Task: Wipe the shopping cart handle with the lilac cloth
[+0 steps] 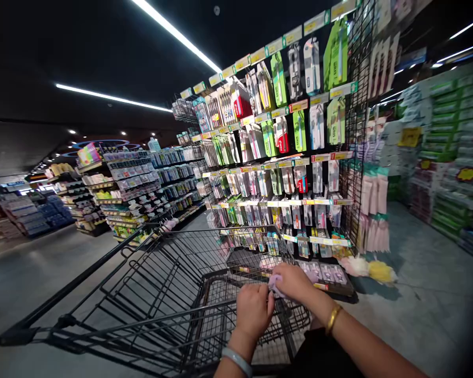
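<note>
My right hand [294, 281] is closed on a small, soft-looking light purple item [275, 283]; its exact kind is unclear. Just to its left, my left hand [253, 310] is closed, with its thumb close to the purple item. The left fingertips are hidden, so I cannot tell whether they grip that item or the rail behind them. Both hands are over the near side of a black wire shopping cart [150, 318]. A pale bangle [236, 361] circles my left wrist, a gold one [333, 319] my right.
Beyond the cart rises a wire display rack [357, 121] hung with packaged toothbrushes [278, 79]. Pink and yellow fluffy items [381, 272] lie low by its right corner. More stocked shelves [130, 178] stand to the left, and stacked green packs [443, 121] to the right.
</note>
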Action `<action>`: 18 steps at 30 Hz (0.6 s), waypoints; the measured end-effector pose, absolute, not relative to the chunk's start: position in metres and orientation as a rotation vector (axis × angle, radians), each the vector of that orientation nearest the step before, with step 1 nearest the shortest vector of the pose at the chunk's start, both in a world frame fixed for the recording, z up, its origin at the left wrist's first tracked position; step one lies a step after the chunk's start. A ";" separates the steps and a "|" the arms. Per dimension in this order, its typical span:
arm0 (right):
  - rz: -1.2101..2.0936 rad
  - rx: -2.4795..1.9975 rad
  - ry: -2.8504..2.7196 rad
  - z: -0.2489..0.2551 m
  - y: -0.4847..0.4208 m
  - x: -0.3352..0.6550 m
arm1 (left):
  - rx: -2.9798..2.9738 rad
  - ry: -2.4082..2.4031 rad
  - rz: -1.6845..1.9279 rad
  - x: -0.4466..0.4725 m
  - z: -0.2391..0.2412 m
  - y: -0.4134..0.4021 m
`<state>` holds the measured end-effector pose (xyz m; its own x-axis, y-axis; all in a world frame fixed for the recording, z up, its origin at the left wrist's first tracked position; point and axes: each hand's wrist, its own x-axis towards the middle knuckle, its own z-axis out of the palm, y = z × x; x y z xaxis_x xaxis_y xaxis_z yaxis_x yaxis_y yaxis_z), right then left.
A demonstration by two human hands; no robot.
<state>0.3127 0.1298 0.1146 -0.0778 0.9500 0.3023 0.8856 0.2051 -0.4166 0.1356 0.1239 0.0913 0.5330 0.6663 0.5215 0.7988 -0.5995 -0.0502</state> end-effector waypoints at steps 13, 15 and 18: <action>-0.002 -1.482 -2.097 0.113 0.089 0.330 | -2.467 -1.454 -0.762 0.119 0.106 0.089; 0.098 -1.329 -2.286 0.113 0.083 0.322 | -2.444 -1.502 -0.886 0.134 0.106 0.084; 0.194 -1.364 -2.390 0.122 0.099 0.331 | -2.474 -1.570 -0.873 0.156 0.100 0.077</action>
<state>0.3307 0.0988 0.1223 -0.4560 0.8521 0.2570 0.7996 0.5190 -0.3021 0.1563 0.0772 0.1000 0.3109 0.8056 0.5043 0.8535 -0.4702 0.2248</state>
